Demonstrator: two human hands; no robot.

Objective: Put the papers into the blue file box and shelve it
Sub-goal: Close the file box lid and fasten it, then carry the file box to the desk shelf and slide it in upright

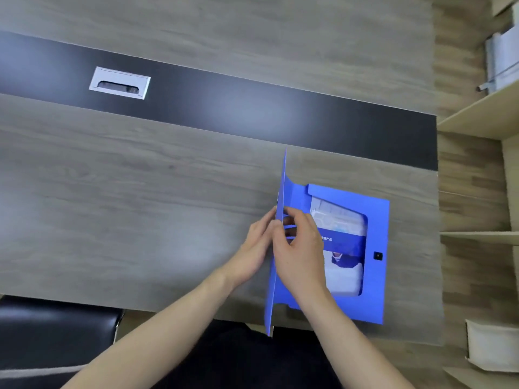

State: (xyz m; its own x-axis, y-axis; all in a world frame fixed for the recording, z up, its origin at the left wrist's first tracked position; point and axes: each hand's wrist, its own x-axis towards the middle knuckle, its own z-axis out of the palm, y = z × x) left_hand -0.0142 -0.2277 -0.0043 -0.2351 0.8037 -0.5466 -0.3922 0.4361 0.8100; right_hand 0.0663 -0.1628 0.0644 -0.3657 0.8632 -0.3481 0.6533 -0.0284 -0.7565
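Observation:
The blue file box (376,287) lies flat near the table's right front edge. Printed papers (344,240) with a blue band lie inside it. Its lid (276,265) stands upright on edge along the box's left side. My left hand (257,248) presses on the lid's outer face from the left. My right hand (299,248) grips the lid from the inside, fingers curled over its edge. A small black clasp (378,256) sits on the box's right flap.
The grey wood table (140,192) has a dark strip with a silver cable port (120,82). Light wooden shelves (483,119) stand to the right, with white files on the upper shelf. A black chair (56,329) sits at the lower left.

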